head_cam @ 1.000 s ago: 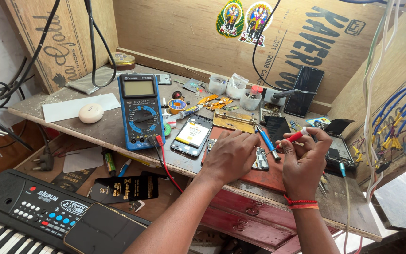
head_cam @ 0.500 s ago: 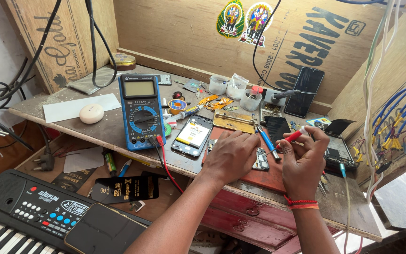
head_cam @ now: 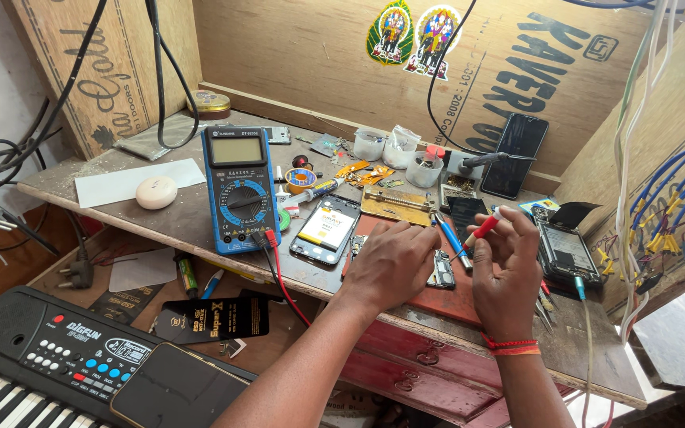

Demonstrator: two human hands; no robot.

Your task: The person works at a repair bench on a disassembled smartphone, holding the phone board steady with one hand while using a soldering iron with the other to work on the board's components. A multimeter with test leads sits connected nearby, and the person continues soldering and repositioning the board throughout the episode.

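My left hand point(head_cam: 394, 268) lies palm down on the red mat point(head_cam: 438, 305), its fingers pinning a small phone circuit board point(head_cam: 442, 271). My right hand point(head_cam: 507, 273) grips a red-handled screwdriver point(head_cam: 483, 231), whose tip points down-left at that board. A blue-handled tool point(head_cam: 451, 236) lies between the hands. Left of my left hand, an opened phone showing its battery point(head_cam: 327, 230) lies flat. A blue multimeter point(head_cam: 239, 190) stands beside it, with red and black leads point(head_cam: 279, 273) running off the bench edge.
Another opened phone point(head_cam: 568, 254) lies right of my right hand. A black phone point(head_cam: 521, 154) leans on the back board beside small plastic cups point(head_cam: 398, 149). A white puck point(head_cam: 156, 192) and paper point(head_cam: 132, 181) lie left. A keyboard point(head_cam: 41, 361) sits below. Blue wires point(head_cam: 675, 190) hang right.
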